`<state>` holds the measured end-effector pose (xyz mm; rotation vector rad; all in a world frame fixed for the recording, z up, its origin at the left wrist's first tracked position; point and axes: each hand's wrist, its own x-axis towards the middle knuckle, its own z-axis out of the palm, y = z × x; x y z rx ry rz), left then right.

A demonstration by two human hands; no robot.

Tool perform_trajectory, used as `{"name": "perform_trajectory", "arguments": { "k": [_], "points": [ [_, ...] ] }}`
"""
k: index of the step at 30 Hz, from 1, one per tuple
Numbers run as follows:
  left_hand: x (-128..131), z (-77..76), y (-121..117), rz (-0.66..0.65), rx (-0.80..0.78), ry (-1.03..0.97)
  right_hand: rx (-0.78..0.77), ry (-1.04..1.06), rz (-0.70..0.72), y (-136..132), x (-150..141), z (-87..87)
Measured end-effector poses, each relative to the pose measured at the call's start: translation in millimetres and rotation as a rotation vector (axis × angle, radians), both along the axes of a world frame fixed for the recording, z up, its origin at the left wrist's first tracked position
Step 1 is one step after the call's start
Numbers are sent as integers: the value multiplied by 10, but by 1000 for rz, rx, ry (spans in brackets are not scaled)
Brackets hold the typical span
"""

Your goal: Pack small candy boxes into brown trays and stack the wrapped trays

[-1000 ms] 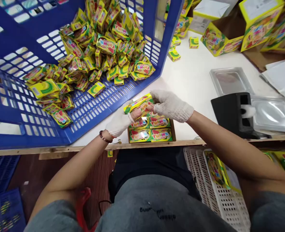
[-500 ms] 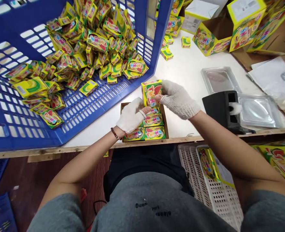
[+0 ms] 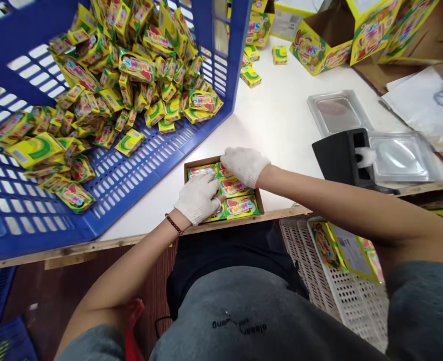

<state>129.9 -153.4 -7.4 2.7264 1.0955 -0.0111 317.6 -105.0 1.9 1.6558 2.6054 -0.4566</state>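
A shallow cardboard box (image 3: 260, 202) at the table's front edge holds several small yellow-green "TWINS" packs (image 3: 241, 206) laid in rows. My left hand (image 3: 198, 196), in a white fingerless glove, lies over the packs on the box's left side with its fingers stretched out. Gloved the same way, my right hand (image 3: 245, 165) rests on the far right corner of the box. Its fingers press down over a pack (image 3: 223, 171) there, which they partly hide. Between the hands a middle-row pack (image 3: 234, 187) shows its printed face.
To the left stands a tilted blue plastic crate (image 3: 161, 168) with a heap of loose packs (image 3: 137, 67). A black tape dispenser (image 3: 336, 155) and clear plastic trays (image 3: 402, 158) lie on the right. Opened printed cartons (image 3: 322, 45) stand behind. White baskets (image 3: 353, 296) are below the table edge.
The pack my right hand held upright above the box is now down in it, at the far right. Both hands have lowered onto the packs, and the view has shifted slightly.
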Motion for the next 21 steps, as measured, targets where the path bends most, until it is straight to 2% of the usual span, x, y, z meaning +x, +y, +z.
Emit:
{"name": "perform_trajectory", "arguments": {
  "k": [2, 5, 8, 11, 16, 19, 21],
  "points": [
    [89, 26, 23, -45, 57, -53, 43, -59, 4, -64, 132, 90],
    [288, -16, 95, -199, 102, -101, 140, 64, -144, -35, 417, 85],
    [465, -143, 191, -261, 88, -81, 171, 286, -356, 53, 694, -140],
    [531, -270, 256, -267, 64, -44, 103, 482, -473, 93, 824, -474],
    [491, -322, 240, -246, 75, 30, -28, 811, -541, -30, 622, -933],
    [471, -297, 209, -231, 114, 110, -18, 941, -627, -164, 429, -1081],
    [466, -274, 206, -225, 138, 157, -20, 974, -654, -235, 344, -1117]
  ]
}}
